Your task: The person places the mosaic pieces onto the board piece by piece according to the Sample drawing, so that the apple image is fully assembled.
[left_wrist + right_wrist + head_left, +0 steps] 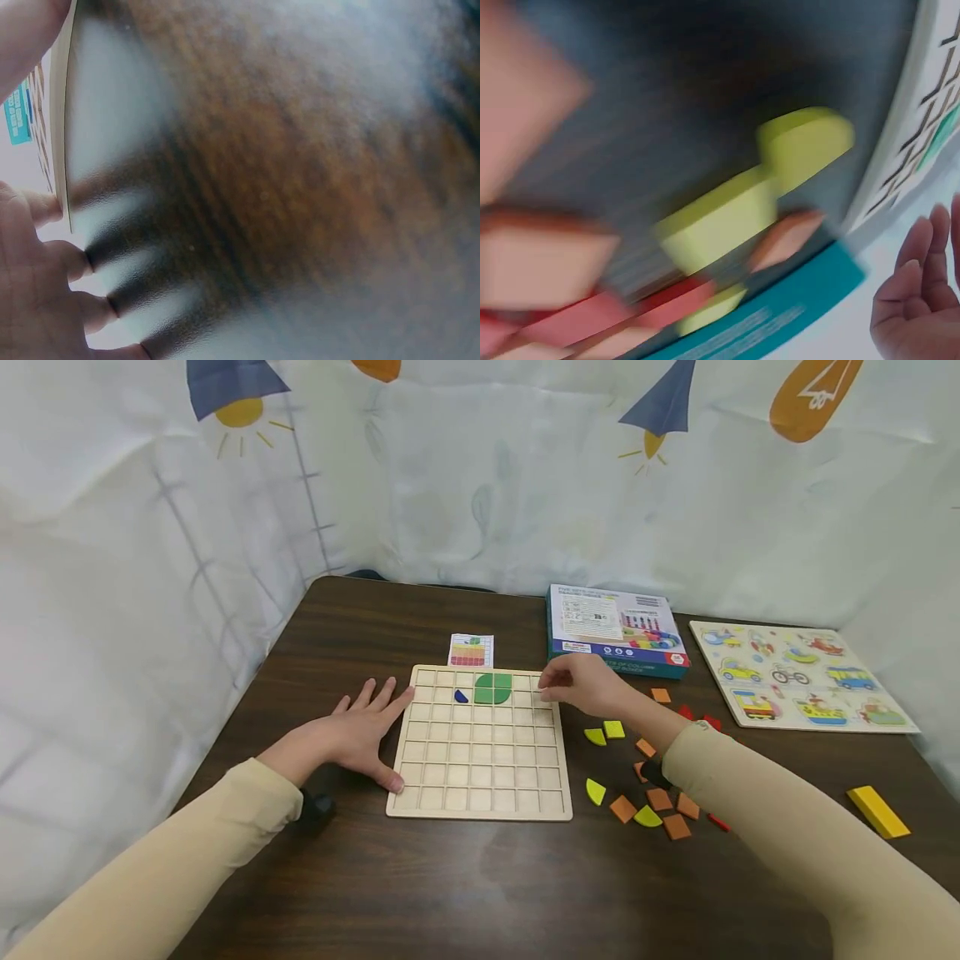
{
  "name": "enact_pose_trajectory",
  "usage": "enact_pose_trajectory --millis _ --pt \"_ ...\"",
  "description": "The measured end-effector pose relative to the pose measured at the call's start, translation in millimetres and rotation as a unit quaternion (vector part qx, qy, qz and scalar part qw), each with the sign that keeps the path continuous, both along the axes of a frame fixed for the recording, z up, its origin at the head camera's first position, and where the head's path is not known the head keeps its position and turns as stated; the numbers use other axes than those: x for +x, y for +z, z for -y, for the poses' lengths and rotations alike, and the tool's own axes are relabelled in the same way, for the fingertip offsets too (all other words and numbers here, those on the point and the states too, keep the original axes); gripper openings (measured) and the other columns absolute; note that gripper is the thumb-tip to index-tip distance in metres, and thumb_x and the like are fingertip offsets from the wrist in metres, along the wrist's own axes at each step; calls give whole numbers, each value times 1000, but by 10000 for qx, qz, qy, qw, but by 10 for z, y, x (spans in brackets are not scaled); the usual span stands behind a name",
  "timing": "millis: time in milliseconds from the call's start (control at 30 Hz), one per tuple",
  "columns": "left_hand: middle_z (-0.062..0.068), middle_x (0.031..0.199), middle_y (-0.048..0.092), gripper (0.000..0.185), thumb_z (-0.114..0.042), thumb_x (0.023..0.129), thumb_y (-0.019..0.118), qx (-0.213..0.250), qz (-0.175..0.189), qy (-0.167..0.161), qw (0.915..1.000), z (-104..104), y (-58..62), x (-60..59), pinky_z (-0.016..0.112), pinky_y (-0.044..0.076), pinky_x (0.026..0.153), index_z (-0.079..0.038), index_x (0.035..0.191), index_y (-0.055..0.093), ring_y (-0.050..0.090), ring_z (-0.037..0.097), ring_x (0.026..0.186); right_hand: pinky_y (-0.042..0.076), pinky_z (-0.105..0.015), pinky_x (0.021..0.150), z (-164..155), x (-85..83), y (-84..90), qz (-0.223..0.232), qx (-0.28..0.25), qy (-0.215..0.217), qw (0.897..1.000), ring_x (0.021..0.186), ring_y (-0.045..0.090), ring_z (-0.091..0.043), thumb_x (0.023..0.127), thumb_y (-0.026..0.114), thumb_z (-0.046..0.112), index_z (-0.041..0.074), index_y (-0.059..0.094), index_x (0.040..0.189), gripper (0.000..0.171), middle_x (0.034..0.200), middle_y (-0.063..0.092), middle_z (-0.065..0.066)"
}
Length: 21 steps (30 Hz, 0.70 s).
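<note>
A wooden grid board [480, 760] lies on the dark table. Its upper part carries green pieces [493, 688] forming a rounded shape, with a small blue piece [461, 696] just left of them. My left hand [352, 733] spreads its fingers at the board's left edge, thumb and index fingertip on the rim; in the left wrist view its other fingertips rest on the table. Over the board's upper right corner, my right hand [585, 683] has loosely bent fingers, and no piece shows in it. In the right wrist view this hand [922, 292] appears above the tabletop.
Loose orange, red and yellow-green pieces [614, 729] lie right of the board, under my right forearm. A small pattern card [471, 651] touches the board's far edge. Behind stand a boxed set [617, 631] and a picture puzzle [802, 677]. A yellow block [878, 812] lies far right.
</note>
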<state>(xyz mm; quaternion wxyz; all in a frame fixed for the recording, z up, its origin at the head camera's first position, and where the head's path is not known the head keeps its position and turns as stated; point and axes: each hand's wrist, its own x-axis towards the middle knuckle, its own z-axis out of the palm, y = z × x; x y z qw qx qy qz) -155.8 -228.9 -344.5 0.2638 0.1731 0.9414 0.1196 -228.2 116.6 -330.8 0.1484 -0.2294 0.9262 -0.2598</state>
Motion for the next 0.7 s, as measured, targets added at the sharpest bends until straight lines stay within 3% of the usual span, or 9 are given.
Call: enact_pose_trajectory --millis 233,300,533,700 --pt "31 169 -6 144 -66 65 87 41 36 -1 10000 9 -18 -12 80 5 115 -6 165 2 -8 59 153 57 -42 88 -600 156 -28 91 322 -166 9993 98 66 -22 97 72 16 9 75 109 14 107 75 -6" --pt "32 168 -6 144 -66 65 87 45 32 -1 10000 17 -14 -10 81 5 114 -6 165 2 -8 59 153 57 -41 87 -694 201 -59 82 368 -93 9992 96 66 -22 96 72 15 8 76 108 14 106 76 -7" --pt "33 168 -5 143 -65 66 87 72 -2 4 10000 22 -17 -1 81 6 114 -5 164 3 -7 60 152 51 -30 72 -750 316 -158 93 520 119 9985 79 58 -15 91 78 18 7 76 110 22 92 72 -3" --pt "33 168 -4 142 -64 66 88 120 -30 -44 9999 -3 -6 -2 81 7 114 -5 164 4 -7 61 152 53 -32 74 -725 349 -213 121 658 -33 9978 79 58 -15 90 80 18 8 77 105 19 91 72 -2"
